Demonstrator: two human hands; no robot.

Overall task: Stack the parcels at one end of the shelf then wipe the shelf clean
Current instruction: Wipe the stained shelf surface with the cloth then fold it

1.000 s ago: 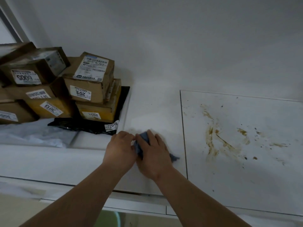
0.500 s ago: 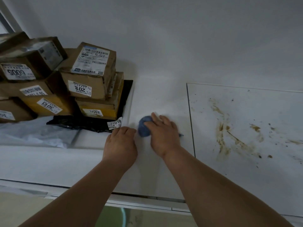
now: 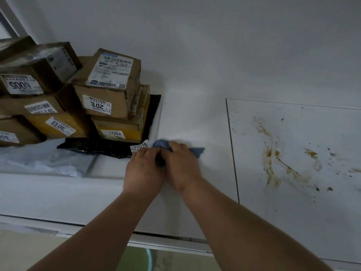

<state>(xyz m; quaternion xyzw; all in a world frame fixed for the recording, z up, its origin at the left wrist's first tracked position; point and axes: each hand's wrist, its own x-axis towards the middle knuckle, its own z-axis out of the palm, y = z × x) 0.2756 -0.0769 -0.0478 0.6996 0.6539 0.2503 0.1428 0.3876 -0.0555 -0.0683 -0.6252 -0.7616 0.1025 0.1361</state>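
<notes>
Both hands sit together at the centre of the frame on the white shelf (image 3: 195,122). The right hand (image 3: 181,166) has its fingers curled over a bunched blue cloth (image 3: 163,144), a corner of which sticks out to the right. The left hand (image 3: 143,169) touches the right hand and its fingers curl in against the cloth; whether it actually pinches the cloth cannot be told. The cardboard parcels (image 3: 109,90) stand stacked in the upper left of the frame, resting partly on a black mailing bag (image 3: 109,147), with a grey plastic bag (image 3: 45,161) below them. Brown stains (image 3: 271,153) mark the shelf panel at the right of the frame, well apart from the cloth.
</notes>
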